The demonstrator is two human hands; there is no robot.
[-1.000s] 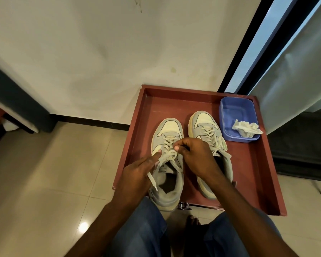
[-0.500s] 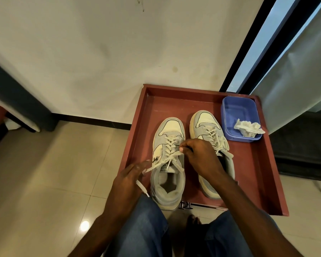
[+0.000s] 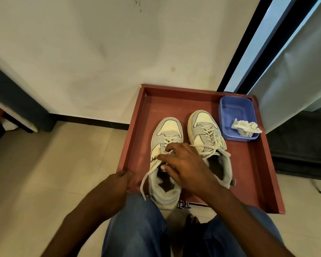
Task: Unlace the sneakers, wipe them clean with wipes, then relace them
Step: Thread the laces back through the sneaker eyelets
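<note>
Head view, blue tub (image 3: 237, 119) beside sneakers (image 3: 204, 134)

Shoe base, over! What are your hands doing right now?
Right hand on left sneaker, fingers at its lace. Left hand at tray edge, off the lace. Nothing in the way.

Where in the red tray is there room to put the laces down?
Bare tray floor lies behind the sneakers' toes, and along the right wall below the blue tub. It is crowded at the left sneaker, where the right hand works.
</note>
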